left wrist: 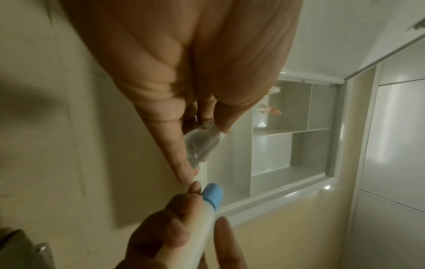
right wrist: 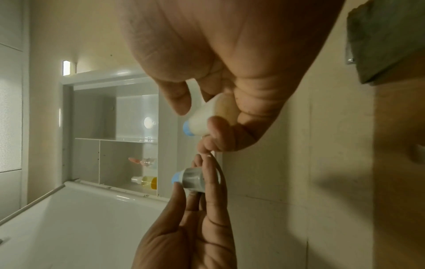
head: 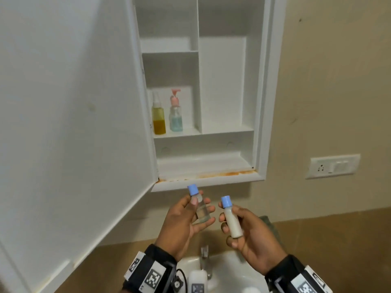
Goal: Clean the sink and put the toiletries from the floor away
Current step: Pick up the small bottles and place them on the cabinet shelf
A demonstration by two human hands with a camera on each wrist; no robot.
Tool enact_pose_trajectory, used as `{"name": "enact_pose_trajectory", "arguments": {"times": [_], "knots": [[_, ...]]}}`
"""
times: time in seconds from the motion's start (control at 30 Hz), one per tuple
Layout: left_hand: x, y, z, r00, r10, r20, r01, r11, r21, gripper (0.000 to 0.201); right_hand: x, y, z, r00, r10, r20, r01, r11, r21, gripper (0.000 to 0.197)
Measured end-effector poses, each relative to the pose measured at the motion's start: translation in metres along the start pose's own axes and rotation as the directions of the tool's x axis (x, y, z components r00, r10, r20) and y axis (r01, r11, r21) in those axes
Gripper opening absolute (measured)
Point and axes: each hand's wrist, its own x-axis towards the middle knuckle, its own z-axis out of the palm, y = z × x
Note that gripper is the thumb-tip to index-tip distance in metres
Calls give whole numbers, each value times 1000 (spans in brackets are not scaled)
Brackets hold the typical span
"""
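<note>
Cabinet (head: 262, 102) open on the far wall; yellow bottle (head: 159, 118) and pump bottle (head: 176, 115) already shelved. Left hand (head: 179, 220) grasps clear bottle (head: 200, 208), right hand (head: 251, 235) grasps white bottle (head: 231, 222); both unshelved, above the sink (head: 228, 271).

Beige wall (head: 330, 81); white recessed cabinet (head: 262, 102), shelved, above the hands, rust-stained along its bottom ledge; its open door (head: 69, 123) up-left of them; white socket plate (head: 333, 166) to their upper right; brown tile band (head: 330, 235) behind them
</note>
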Motion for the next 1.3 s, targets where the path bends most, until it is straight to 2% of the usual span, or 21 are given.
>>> {"name": "enact_pose_trajectory", "arguments": {"times": [0.17, 0.23, 0.33, 0.5, 0.57, 0.63, 0.77, 0.93, 1.03, 1.2, 1.3], "knots": [[13, 24, -7, 989, 145, 15, -146, 984, 104, 32, 25, -24, 12, 989, -148, 24, 150, 978, -145, 51], [18, 29, -10, 976, 217, 4, -214, 958, 193, 32, 33, -30, 17, 980, -193, 57, 201, 940, -274, 43], [25, 37, -11, 943, 330, -43, -290, 878, 382, 29, 45, -40, 25, 953, -287, 95, 299, 851, -431, 35], [49, 50, -5, 848, 516, -120, -350, 716, 604, 27, 75, -67, 40, 859, -447, 249, 504, 657, -560, 31], [58, 54, 4, 807, 571, -151, -354, 672, 650, 26, 91, -76, 44, 831, -477, 287, 545, 592, -593, 29], [66, 56, 14, 789, 593, -160, -363, 660, 658, 25, 109, -80, 48, 810, -494, 318, 573, 544, -613, 29], [87, 56, 22, 738, 648, -189, -284, 551, 785, 30, 137, -81, 50, 794, -467, 388, 602, 523, -603, 29], [112, 53, 15, 665, 686, -296, -162, 520, 839, 28, 158, -72, 49, 791, -474, 386, 600, 481, -639, 30], [123, 53, 14, 628, 717, -301, -94, 454, 886, 28, 168, -66, 50, 789, -492, 369, 592, 444, -673, 33], [136, 52, 3, 603, 737, -304, 63, 335, 940, 18, 181, -61, 52, 821, -452, 349, 535, 397, -745, 30], [141, 48, 1, 609, 734, -301, 139, 274, 952, 24, 190, -59, 59, 840, -432, 329, 501, 383, -776, 21]]}}
